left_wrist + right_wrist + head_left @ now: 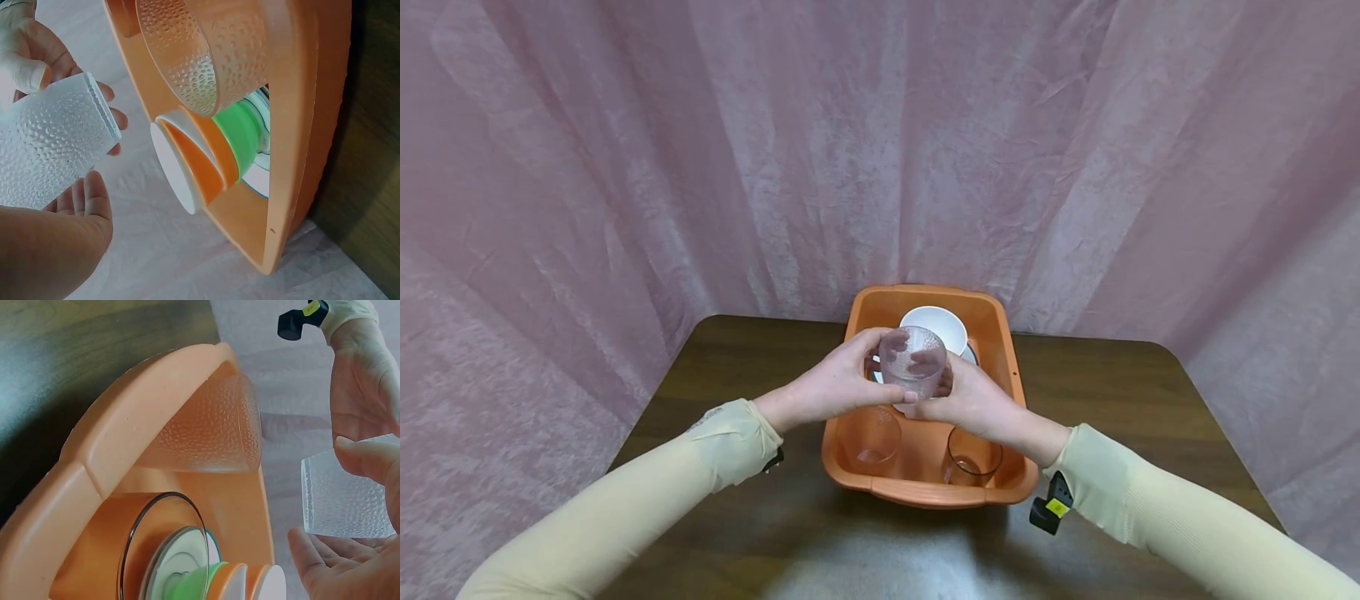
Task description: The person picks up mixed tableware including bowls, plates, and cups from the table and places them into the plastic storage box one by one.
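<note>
Both hands hold a clear glass (913,360) with a pebbled surface above an orange tub (928,493). On its left side the left hand (838,382) grips it, thumb toward me. The right hand (981,404) grips the opposite side, its fingers curled around the wall. In the left wrist view the held glass (59,134) lies between both hands, apart from the tub. Below, inside the tub, are another pebbled glass (209,428) on the left and a smooth glass with a dark rim (973,457) on the right.
Toward the back of the tub, a white bowl (934,323) tops a stack with orange bowls and a green bowl (240,134), standing on plates (257,181). The tub rests on a dark wooden table (1097,375). A pink curtain (880,150) hangs behind it.
</note>
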The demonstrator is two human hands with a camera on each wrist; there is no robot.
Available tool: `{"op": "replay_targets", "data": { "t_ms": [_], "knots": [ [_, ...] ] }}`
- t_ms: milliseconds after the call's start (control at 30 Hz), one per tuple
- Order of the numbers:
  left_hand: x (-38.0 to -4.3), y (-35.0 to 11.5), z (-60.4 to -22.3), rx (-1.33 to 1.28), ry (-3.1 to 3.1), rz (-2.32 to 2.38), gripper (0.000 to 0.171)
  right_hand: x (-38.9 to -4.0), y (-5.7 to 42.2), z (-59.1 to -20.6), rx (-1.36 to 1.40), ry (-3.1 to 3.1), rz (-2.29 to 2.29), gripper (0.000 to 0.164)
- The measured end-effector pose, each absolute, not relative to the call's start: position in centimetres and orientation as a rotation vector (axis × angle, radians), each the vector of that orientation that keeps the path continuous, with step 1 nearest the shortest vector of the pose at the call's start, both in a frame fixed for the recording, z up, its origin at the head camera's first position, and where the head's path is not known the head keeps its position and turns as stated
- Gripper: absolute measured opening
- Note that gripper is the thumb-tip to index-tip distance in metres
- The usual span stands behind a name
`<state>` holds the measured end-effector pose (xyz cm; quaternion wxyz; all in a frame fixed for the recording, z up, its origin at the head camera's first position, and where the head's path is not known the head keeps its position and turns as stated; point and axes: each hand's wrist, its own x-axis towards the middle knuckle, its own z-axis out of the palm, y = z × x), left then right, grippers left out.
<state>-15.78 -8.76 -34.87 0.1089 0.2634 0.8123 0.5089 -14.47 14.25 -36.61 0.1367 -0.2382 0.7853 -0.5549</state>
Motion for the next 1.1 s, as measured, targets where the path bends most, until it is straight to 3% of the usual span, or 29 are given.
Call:
{"op": "replay_targets", "data": {
  "t_ms": [400, 767, 1100],
  "knots": [
    [-16.7, -8.3, -34.5, 0.832, 2.39, 1.432, 0.075, -12.1, 17.6, -35.3, -0.705, 2.59, -1.364, 0.086],
    [-18.3, -7.7, -36.6, 0.882, 2.408, 1.154, 0.074, -8.1, 22.3, -32.5, -0.749, 2.95, -1.163, 0.082],
    [-19.3, -6.2, -38.2, 0.969, 2.362, 0.95, 0.074, -6.0, 23.2, -32.9, -1.145, 3.059, -0.703, 0.09]
  ]
}}
